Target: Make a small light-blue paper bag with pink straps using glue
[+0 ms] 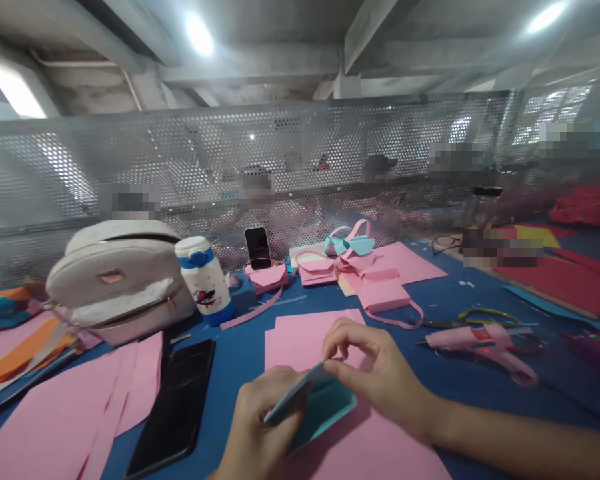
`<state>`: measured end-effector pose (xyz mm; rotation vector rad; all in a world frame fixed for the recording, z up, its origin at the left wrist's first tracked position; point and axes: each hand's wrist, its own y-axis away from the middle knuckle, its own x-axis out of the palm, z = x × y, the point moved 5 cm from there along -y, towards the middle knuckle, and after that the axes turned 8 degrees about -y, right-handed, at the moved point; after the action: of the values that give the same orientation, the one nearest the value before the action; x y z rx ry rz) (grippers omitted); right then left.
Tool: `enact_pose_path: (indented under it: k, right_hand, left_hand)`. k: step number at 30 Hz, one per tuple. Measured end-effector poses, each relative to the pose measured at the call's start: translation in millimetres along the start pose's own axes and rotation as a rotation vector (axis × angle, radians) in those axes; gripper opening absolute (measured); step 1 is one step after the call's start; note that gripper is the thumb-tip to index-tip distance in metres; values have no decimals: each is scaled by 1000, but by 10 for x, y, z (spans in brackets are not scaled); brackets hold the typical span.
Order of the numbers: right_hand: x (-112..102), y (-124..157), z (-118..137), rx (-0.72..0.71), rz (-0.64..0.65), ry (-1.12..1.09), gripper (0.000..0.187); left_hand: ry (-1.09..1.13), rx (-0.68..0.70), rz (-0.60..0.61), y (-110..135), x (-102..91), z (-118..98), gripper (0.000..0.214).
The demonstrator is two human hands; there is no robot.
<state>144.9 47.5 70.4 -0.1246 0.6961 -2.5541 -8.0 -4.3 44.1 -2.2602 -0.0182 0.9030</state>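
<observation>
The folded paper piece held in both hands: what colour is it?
Teal, seen in the head view: the folded paper piece sits between the left hand and right hand.

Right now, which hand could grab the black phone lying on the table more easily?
Probably the left hand. It holds the teal folded paper right beside the black phone, while the right hand pinches the paper's top edge farther away.

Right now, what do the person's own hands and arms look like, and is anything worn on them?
Both are bare. The left hand and right hand show no gloves, rings or watch. The right forearm is uncovered with no sleeve in view; fingers slim, nails short and unpainted.
</observation>
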Motion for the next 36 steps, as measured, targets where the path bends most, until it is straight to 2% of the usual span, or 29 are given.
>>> enact_pose_path:
  k: [12, 18, 25, 36]
  right_hand:
    - [-2, -16, 25, -18, 16, -1, 8]
    - [18, 8, 39, -70, 32, 26, 8]
    - [17, 28, 52, -95, 33, 43, 8]
    - [18, 24, 53, -104, 29, 52, 8]
  left_hand:
    - [21, 14, 18, 9, 9, -1, 32]
    - [27, 24, 17, 15, 10, 25, 28]
    - [22, 63, 50, 6, 7, -24, 26]
    - [13, 119, 36, -37, -2, -79, 27]
